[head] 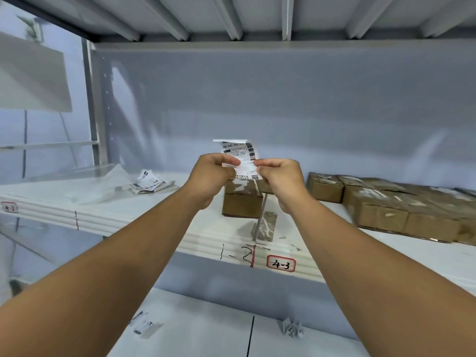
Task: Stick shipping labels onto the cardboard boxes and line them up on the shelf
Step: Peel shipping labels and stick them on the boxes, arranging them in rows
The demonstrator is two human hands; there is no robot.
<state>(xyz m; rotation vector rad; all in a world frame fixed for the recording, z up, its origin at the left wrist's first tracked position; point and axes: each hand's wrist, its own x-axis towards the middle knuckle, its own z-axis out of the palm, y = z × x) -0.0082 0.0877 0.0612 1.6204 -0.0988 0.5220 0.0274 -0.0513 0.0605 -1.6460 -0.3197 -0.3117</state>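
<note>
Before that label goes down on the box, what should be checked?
1. Grip on the label: left hand and right hand both pinch the shipping label: ok.
2. Backing fully peeled: the top edge curls over, but the back is hidden: cannot tell.
3. Box in place: a single cardboard box sits on the shelf right below the hands: ok.
4. Box top free for sticking: pale patches show, but the hands hide most of it: cannot tell.
5. Room to line up: bare shelf lies between this box and the row of boxes to the right: ok.
</note>
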